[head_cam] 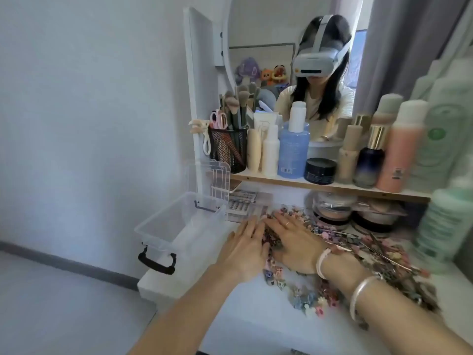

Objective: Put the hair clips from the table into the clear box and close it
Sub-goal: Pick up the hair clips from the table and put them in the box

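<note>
While both hands are lying flat on a heap of hair clips [307,298], a clear box [156,228] is sitting open just to their left, at the left edge of a white desk [243,319]. The left hand [243,248] and the right hand [294,242] are resting side by side, palms down. Their fingers are stretched straight and close together, pressing on the clips beneath and between them and gripping none.

The clips are spreading in a loose band from the hands towards the right side of the desk. Most are tiny claw shapes in matte pastel plastic: blue, pink, cream and purple. Among them, on the right, long thin metal slides [378,260] are lying with their long axes running diagonally, far left to near right.

The box is showing as a rectangular tub of glossy see-through plastic with rounded corners. Its mouth is facing up and its long axis is running away from the viewer, leaning slightly rightward. A black latch handle [157,262] is hanging at its near end, and its clear ribbed lid [218,180] is standing upright just behind the far end.

A pink bracelet [322,262] and a smooth silver bangle [363,294] are circling the right wrist.
</note>
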A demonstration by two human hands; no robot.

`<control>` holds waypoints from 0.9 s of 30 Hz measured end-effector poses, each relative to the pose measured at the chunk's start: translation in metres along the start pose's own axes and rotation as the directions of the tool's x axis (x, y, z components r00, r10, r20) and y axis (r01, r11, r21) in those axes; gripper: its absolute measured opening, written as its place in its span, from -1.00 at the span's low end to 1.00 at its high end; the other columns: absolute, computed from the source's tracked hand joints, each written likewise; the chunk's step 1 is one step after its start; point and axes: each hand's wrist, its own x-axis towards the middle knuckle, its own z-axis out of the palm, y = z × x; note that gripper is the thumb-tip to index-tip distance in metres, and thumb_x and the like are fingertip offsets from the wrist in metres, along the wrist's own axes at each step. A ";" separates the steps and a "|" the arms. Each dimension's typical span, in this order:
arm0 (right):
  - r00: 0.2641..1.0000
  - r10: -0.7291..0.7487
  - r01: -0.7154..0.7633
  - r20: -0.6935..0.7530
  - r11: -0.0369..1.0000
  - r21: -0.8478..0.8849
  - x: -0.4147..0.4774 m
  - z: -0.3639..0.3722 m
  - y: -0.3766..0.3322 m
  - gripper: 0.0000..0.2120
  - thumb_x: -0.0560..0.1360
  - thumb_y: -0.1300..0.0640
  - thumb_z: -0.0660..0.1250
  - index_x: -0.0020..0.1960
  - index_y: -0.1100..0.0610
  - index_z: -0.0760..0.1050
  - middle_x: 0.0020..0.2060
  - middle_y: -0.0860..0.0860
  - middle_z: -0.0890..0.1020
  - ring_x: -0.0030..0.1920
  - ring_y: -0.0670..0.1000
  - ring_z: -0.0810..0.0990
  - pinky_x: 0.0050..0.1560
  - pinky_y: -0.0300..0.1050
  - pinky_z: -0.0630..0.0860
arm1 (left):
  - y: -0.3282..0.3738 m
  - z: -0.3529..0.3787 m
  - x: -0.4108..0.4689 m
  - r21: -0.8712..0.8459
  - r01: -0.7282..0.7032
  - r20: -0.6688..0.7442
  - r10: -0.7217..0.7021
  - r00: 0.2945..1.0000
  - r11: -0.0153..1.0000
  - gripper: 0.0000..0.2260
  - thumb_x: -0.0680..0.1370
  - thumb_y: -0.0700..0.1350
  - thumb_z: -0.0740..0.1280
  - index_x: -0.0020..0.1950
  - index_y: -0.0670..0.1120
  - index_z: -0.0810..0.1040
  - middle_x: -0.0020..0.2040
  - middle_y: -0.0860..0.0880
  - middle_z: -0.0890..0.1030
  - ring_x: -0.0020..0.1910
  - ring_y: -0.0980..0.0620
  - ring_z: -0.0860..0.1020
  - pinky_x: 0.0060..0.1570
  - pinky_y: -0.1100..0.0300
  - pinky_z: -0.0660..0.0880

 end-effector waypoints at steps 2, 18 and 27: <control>0.999 -0.020 0.019 0.025 1.000 0.020 0.009 0.000 -0.001 -0.36 0.52 0.13 0.13 0.51 0.07 -0.09 0.53 0.05 -0.04 0.53 0.05 -0.10 0.50 -0.13 -0.13 | -0.001 0.001 0.006 -0.015 0.018 0.014 -0.018 1.000 1.000 -0.53 0.63 -0.03 -0.04 0.52 -0.09 -0.04 0.56 -0.04 -0.02 0.54 -0.01 -0.04 0.50 0.01 0.04; 0.994 0.082 -0.091 -0.073 0.988 -0.126 -0.031 -0.008 -0.015 -0.74 0.52 0.22 0.20 0.17 0.07 0.50 0.20 0.07 0.54 0.19 0.12 0.52 0.14 -0.06 0.46 | 0.010 -0.023 -0.043 0.020 -0.040 -0.067 0.041 0.997 0.999 -0.65 0.61 -0.14 0.07 0.39 -0.14 0.26 0.37 -0.07 0.32 0.32 -0.08 0.36 0.18 0.05 0.42; 0.963 0.124 -0.152 -0.240 0.983 -0.103 -0.031 -0.026 -0.023 -0.73 0.51 0.25 0.20 0.08 0.03 0.58 0.11 0.06 0.63 0.12 0.12 0.57 0.14 -0.04 0.50 | 0.004 -0.067 -0.056 -0.006 -0.058 -0.264 0.055 0.963 0.998 -0.63 0.58 -0.24 0.12 0.40 -0.16 0.26 0.35 -0.06 0.33 0.27 -0.07 0.42 0.21 0.04 0.43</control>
